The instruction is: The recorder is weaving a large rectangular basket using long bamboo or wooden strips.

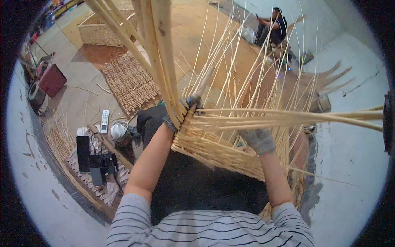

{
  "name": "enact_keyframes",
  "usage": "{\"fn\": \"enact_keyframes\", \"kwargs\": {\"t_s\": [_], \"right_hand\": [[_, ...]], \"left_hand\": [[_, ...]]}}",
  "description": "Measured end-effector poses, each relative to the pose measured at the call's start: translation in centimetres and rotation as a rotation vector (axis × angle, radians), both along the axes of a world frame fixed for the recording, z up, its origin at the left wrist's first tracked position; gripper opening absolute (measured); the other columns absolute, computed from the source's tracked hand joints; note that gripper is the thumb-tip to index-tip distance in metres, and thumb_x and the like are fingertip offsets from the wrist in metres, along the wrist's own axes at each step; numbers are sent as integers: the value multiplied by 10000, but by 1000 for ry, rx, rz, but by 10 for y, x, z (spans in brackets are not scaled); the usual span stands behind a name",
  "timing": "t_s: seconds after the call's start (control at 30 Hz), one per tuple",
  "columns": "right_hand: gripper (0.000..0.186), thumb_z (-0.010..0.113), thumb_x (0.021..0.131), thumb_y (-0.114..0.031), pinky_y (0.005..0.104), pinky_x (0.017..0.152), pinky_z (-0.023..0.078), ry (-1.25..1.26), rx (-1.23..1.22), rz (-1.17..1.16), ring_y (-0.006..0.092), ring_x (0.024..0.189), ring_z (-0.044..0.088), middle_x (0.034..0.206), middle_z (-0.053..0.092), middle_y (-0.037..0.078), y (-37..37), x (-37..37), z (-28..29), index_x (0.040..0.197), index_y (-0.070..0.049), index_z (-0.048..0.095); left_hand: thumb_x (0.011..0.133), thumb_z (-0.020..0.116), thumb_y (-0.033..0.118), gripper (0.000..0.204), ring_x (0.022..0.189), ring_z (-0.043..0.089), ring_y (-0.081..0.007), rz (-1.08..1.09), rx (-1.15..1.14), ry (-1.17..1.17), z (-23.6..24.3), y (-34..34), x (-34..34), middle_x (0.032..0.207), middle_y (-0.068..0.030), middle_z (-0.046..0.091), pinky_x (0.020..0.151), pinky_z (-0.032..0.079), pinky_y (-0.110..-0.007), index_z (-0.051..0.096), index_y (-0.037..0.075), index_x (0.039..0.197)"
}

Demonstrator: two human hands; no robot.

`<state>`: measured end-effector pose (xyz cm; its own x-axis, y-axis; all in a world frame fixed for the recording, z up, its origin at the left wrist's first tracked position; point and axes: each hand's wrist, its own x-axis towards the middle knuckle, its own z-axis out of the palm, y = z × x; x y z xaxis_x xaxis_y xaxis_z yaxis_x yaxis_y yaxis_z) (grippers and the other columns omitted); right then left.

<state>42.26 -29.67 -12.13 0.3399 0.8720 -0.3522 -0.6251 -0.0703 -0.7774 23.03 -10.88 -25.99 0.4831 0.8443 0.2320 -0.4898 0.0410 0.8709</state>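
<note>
at far left, a black phone (83, 153) lies near a white handset (105, 120); a white container (119, 129) stands just beyond. farther out, a flat woven panel (129, 82) lies on the floor, with a woven box (101, 35) behind it. left hand (192, 101), gloved: fingers curled around the left end of the woven piece (218, 150), where thick rods (164, 53) rise. the woven piece is located between the hands, over the dark cloth (197, 185) on the lap. its long axis runs left to right, the right end dipping toward the body. it extends rightward from the left hand and lies on the body side of the right hand (262, 141), also gloved, at its far edge; finger closure there cannot be told. both hands are close to it. beyond, thin stems (255, 82) fan upward; a seated person (273, 29) is well apart, near the pale wall (349, 164) at right.
</note>
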Motion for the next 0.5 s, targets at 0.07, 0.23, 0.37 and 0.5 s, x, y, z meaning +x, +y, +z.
{"fn": "enact_keyframes", "kwargs": {"t_s": [0.07,0.23,0.37,0.5], "right_hand": [[244,477,859,-202,410,864,451,253,456,305,269,1009,530,1040,570,144,44,37,-17,1023,-35,548],[230,507,839,-158,319,796,432,-2211,407,318,267,894,560,966,586,139,153,44,52,1008,-9,551],[302,520,830,-209,334,810,431,-2057,-29,295,250,940,555,1027,576,150,128,-56,82,1069,-24,529],[295,478,876,-221,342,894,415,-765,-225,576,208,998,537,1094,558,125,-27,-47,11,1088,-20,516]], "left_hand": [[852,538,262,174,645,521,-110,-370,-292,-137,3,11,-7,755,-3,573,574,450,-255,581,96,879],[847,541,265,184,628,513,-97,-257,-120,50,32,-1,-4,708,9,559,545,421,-244,577,85,851],[882,478,145,174,759,497,-84,-497,-529,-183,-19,23,-13,881,3,543,667,431,-229,542,71,1026],[877,489,116,165,794,481,-73,-129,32,15,5,-2,-4,891,23,527,703,424,-225,549,96,1029]]}}
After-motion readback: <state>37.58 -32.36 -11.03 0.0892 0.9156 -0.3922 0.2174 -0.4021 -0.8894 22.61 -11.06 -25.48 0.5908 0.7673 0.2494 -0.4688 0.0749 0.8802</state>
